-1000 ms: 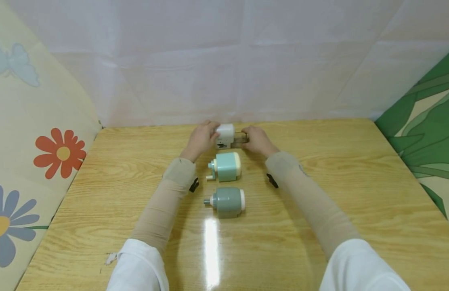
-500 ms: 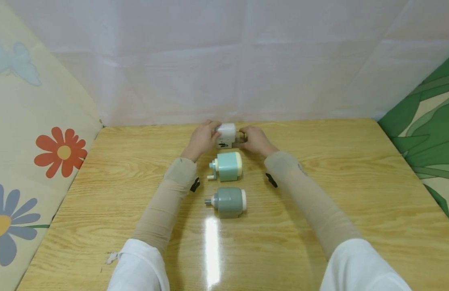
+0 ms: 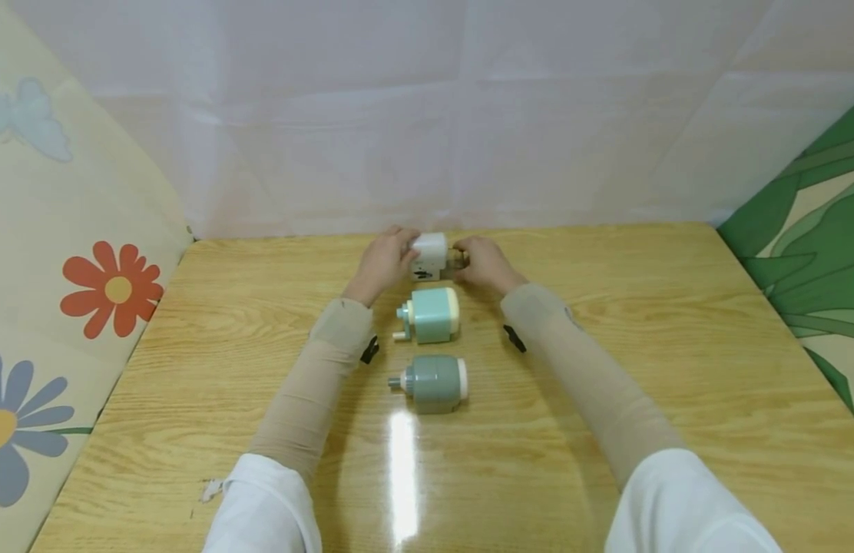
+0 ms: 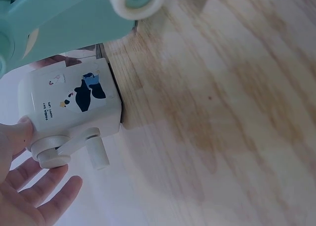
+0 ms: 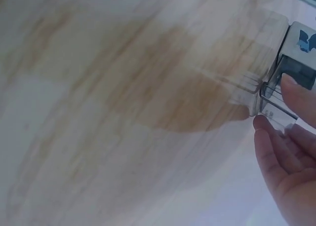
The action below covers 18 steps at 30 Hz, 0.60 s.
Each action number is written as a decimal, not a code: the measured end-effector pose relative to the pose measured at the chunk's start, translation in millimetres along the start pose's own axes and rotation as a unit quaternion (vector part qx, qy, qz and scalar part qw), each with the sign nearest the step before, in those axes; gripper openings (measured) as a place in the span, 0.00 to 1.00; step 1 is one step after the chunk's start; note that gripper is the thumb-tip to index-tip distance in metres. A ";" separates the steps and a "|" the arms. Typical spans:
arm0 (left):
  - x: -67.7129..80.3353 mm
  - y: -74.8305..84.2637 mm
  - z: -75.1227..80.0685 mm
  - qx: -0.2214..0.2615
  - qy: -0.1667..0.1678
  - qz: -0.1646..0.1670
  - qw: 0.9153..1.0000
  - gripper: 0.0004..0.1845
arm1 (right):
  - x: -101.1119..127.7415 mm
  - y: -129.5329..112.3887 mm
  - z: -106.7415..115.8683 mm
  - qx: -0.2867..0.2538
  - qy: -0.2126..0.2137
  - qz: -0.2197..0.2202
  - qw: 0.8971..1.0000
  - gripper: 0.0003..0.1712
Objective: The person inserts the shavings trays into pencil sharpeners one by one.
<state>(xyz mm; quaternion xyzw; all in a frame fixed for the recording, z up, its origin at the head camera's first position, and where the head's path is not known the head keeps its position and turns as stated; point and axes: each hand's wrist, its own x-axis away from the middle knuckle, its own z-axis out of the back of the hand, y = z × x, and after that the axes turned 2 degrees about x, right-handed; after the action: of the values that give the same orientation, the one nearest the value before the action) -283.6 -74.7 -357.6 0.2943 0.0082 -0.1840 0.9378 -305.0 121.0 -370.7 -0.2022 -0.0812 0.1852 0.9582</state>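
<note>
A white hand-crank pencil sharpener [image 3: 429, 253] with a panda print lies at the table's far side. My left hand [image 3: 384, 265] holds it at the crank end, thumb on the body and fingers behind the crank knob [image 4: 54, 159]. On the other end, my right hand [image 3: 491, 265] pinches a clear shavings drawer [image 3: 455, 259] that sticks partly out of the body. In the right wrist view the thumb lies over the drawer and the fingers are below it. A mint sharpener [image 3: 432, 315] with a cream end sits just nearer.
A grey-green crank sharpener [image 3: 437, 380] lies nearest me in the same column. The wooden table [image 3: 607, 322] meets a pale cloth backdrop [image 3: 455, 115] behind the white sharpener. Printed panels with flowers [image 3: 116, 290] and leaves [image 3: 814, 253] flank the table.
The right hand has moved slightly left with the clear drawer, and less of the drawer shows outside the white sharpener. The left hand holds its place.
</note>
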 end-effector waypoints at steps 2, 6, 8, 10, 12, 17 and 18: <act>0.4 -0.1 0.5 -0.003 0.000 0.000 1.000 0.21 | -0.6 -0.4 0.8 0.001 -0.004 0.003 1.000 0.32; 1.0 -0.2 1.7 -0.006 0.000 -0.002 1.000 0.21 | -1.8 -2.8 1.4 -0.009 -0.008 0.001 1.000 0.32; 1.2 -0.3 1.6 -0.006 0.000 -0.001 1.000 0.21 | -2.2 -4.3 1.2 -0.015 -0.008 -0.002 1.000 0.32; 1.1 -0.7 0.9 -0.003 0.000 0.001 1.000 0.21 | -2.9 -6.1 0.4 -0.022 -0.009 -0.002 1.000 0.32; 0.8 -0.9 0.0 -0.002 -0.001 0.001 1.000 0.21 | -3.8 -7.5 -0.3 -0.024 -0.010 0.000 1.000 0.32; 0.2 -0.2 -1.8 -0.002 0.000 -0.003 1.000 0.21 | -4.5 -8.3 -1.7 -0.036 -0.010 -0.007 0.999 0.31; 0.2 0.1 -1.8 -0.001 0.001 -0.003 1.000 0.21 | -4.7 -8.0 -1.9 -0.038 -0.008 -0.009 0.999 0.31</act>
<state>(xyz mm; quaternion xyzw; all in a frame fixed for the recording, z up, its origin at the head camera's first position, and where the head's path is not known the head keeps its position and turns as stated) -283.2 -73.7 -359.1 0.2931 0.0104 -0.1863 0.9377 -306.3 111.7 -369.4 -0.2360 -0.0980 0.1750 0.9508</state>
